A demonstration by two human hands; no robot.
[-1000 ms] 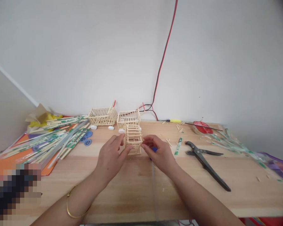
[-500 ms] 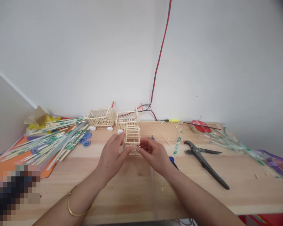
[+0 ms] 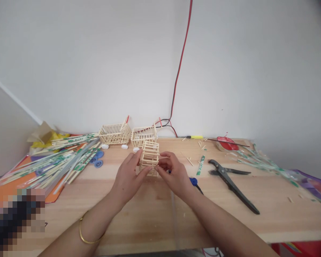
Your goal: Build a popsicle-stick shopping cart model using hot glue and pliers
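Note:
A small open frame built from thin wooden sticks (image 3: pixel 150 148) is held above the middle of the table, slightly tilted. My left hand (image 3: pixel 128 175) grips its left side, thumb at the front low edge and fingers behind. On the right side, my right hand (image 3: pixel 175 175) pinches the frame's lower edge between thumb and curled fingers; the exact fingertip contact is partly hidden. Just behind stand two stick-built carts, the left cart (image 3: pixel 115 134) with white wheels and a red-tipped handle, the right cart (image 3: pixel 143 135) partly covered by the held frame.
Wrapped chopsticks (image 3: pixel 50 164) are heaped at the left, beside blue wheels (image 3: pixel 98 163). Large black pliers (image 3: pixel 234 185) lie on the right. A blue-handled tool (image 3: pixel 194 181) is by my right wrist. Stick scraps, a red dish (image 3: pixel 227 143) and empty wrappers (image 3: pixel 267 164) lie farther back.
The held frame has tilted a little, its top leaning right. My right-hand fingers have shifted slightly along its right side; my left hand keeps its grip.

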